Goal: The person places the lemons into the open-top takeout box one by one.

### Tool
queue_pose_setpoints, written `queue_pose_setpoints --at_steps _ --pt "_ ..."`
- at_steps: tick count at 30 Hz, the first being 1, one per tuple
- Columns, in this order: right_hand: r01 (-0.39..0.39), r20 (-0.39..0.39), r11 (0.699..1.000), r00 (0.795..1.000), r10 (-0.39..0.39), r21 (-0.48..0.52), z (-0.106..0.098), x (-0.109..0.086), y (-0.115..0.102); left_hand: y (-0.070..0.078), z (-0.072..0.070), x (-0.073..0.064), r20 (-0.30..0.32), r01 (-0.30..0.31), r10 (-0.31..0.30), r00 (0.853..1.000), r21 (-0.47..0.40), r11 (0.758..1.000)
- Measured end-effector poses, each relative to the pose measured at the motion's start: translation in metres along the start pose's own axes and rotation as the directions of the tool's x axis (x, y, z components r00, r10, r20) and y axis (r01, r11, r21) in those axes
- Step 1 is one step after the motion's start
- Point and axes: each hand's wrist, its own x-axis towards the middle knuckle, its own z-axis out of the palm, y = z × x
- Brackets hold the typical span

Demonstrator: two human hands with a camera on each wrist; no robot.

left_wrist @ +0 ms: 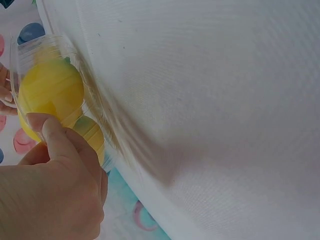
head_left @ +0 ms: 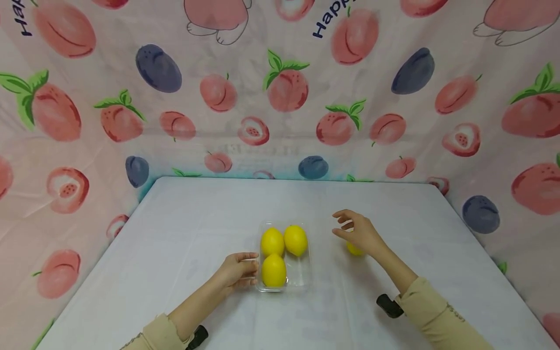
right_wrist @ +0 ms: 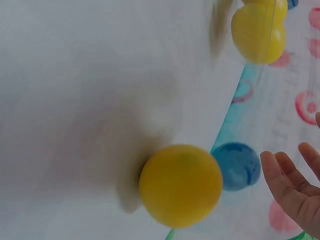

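A clear plastic container (head_left: 298, 278) sits on the table with three yellow lemons in it: two side by side at the back (head_left: 272, 241) and one at the front left (head_left: 273, 271). My left hand (head_left: 238, 272) pinches the container's left rim; in the left wrist view its thumb and fingers (left_wrist: 55, 135) meet the clear wall. Over to the right, another lemon (right_wrist: 180, 186) lies on the table, partly hidden in the head view by my right hand (head_left: 360, 235). That hand hovers above this lemon, apart from it, fingers loosely spread and holding nothing.
White cloth covers the table (head_left: 210, 209). A fruit-printed curtain (head_left: 245, 97) hangs behind and along both sides. Black wrist cameras (head_left: 389, 306) are strapped under both forearms.
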Motion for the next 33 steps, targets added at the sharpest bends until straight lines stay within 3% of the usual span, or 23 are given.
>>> queue_pose_setpoints --at_steps 22,28,33 --pt "-0.124 -0.027 0.991 0.992 0.122 -0.058 -0.036 0.002 0.048 -0.004 0.000 -0.002 0.017 -0.004 0.004 1.000 -0.007 1.000" --pt "-0.181 0.064 0.980 0.980 0.186 -0.079 -0.043 0.008 0.056 -0.001 0.001 -0.001 -0.028 0.002 -0.003 1.000 -0.016 1.000" --pt "-0.269 0.166 0.961 0.947 0.276 -0.060 -0.041 0.008 0.061 -0.003 -0.001 -0.003 -0.019 -0.008 0.008 1.000 -0.018 1.000"
